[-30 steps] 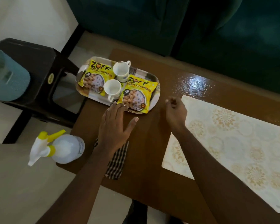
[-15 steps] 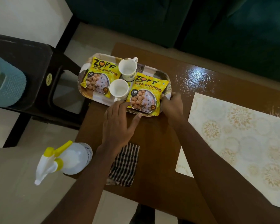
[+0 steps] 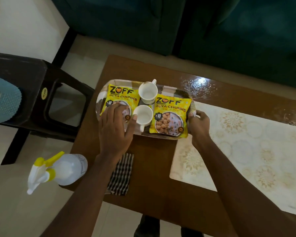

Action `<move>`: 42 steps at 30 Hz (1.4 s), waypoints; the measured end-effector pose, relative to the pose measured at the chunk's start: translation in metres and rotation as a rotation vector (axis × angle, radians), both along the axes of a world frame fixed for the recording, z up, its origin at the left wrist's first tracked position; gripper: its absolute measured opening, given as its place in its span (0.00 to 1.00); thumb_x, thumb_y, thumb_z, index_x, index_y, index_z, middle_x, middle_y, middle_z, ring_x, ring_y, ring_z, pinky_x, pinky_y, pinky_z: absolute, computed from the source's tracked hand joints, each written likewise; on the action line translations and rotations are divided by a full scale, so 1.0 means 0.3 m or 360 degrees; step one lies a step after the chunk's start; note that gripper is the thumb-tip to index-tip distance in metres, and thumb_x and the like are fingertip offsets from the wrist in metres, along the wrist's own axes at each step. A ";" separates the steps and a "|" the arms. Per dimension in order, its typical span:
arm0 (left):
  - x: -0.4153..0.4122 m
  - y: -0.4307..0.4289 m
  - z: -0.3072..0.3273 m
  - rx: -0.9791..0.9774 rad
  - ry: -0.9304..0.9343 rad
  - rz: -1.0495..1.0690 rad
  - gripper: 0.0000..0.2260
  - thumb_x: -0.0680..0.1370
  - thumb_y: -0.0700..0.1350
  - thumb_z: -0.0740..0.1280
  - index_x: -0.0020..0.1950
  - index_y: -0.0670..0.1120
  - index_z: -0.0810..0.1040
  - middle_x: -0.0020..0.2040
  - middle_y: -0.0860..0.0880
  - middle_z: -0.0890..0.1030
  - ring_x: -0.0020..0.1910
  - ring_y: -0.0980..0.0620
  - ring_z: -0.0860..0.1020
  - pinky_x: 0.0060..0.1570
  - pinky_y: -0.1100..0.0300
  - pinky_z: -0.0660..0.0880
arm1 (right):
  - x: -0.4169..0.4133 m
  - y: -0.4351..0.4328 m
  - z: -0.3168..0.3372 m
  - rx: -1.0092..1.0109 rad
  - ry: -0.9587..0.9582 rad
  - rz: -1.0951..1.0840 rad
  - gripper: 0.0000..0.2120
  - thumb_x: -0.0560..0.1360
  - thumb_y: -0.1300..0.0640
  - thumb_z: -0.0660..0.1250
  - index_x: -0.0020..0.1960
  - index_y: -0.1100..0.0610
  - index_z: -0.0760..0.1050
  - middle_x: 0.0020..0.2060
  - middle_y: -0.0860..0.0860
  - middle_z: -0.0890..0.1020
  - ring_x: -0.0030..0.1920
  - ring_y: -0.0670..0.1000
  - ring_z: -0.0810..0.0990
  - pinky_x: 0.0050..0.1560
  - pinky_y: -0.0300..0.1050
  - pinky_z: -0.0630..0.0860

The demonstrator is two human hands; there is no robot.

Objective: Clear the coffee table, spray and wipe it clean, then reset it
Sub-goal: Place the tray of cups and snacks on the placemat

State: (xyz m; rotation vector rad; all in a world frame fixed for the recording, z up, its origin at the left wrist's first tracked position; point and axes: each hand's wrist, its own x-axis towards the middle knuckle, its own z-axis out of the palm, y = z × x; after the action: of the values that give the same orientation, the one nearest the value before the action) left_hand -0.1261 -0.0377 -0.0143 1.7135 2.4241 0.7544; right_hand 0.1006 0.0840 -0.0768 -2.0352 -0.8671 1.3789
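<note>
Tray (image 3: 181,93) sits on the left part of the coffee table (image 3: 154,161), its left end at the table's edge. On it: two yellow soya chunk packets (image 3: 171,115), two white cups (image 3: 143,114) between them. My right hand (image 3: 197,124) is closed on the tray's right rim, thumb on top. My left hand (image 3: 115,130) lies spread over the left packet and the tray's near rim, thumb touching the nearer cup; fingers wide, not gripping that I can see. Checked cloth (image 3: 120,175) under my left wrist. Spray bottle (image 3: 58,169) at the table's left corner. Patterned mat (image 3: 246,151) to the right, just beside the tray. Dark stool (image 3: 32,86) off left.
</note>
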 end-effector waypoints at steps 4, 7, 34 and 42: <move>0.119 0.037 0.027 -0.0174 0.0085 0.0043 0.25 0.81 0.59 0.51 0.65 0.42 0.73 0.66 0.42 0.74 0.65 0.42 0.70 0.62 0.48 0.67 | 0.264 -0.033 0.072 0.0019 0.0057 -0.0094 0.10 0.79 0.51 0.68 0.55 0.57 0.76 0.35 0.54 0.79 0.28 0.48 0.74 0.26 0.39 0.68; 0.236 0.060 0.012 -0.0413 0.0180 0.0027 0.25 0.81 0.60 0.52 0.67 0.43 0.70 0.70 0.41 0.69 0.67 0.40 0.68 0.62 0.43 0.68 | 0.474 -0.073 0.124 0.0020 0.0106 -0.0160 0.08 0.79 0.54 0.67 0.55 0.58 0.76 0.34 0.54 0.80 0.28 0.49 0.76 0.30 0.41 0.72; 0.848 0.170 -0.160 -0.0766 -0.0597 -0.0316 0.36 0.69 0.63 0.73 0.74 0.56 0.64 0.68 0.49 0.63 0.64 0.46 0.73 0.54 0.47 0.78 | 1.257 -0.225 0.010 0.0141 -0.0465 0.0015 0.12 0.81 0.52 0.65 0.63 0.54 0.75 0.51 0.49 0.79 0.54 0.53 0.79 0.51 0.54 0.79; 0.855 0.144 -0.145 -0.0839 -0.0362 -0.0271 0.38 0.70 0.65 0.70 0.76 0.53 0.63 0.72 0.46 0.63 0.71 0.42 0.63 0.62 0.42 0.72 | 1.285 -0.243 -0.023 0.0274 -0.0781 0.0446 0.19 0.81 0.54 0.63 0.71 0.58 0.73 0.56 0.58 0.76 0.59 0.58 0.74 0.53 0.48 0.71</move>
State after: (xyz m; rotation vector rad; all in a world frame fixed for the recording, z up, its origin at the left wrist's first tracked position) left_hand 0.1303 0.0055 -0.0579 1.4999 2.0474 0.2375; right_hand 0.4862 0.0110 -0.0837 -2.2093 -1.4735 0.8960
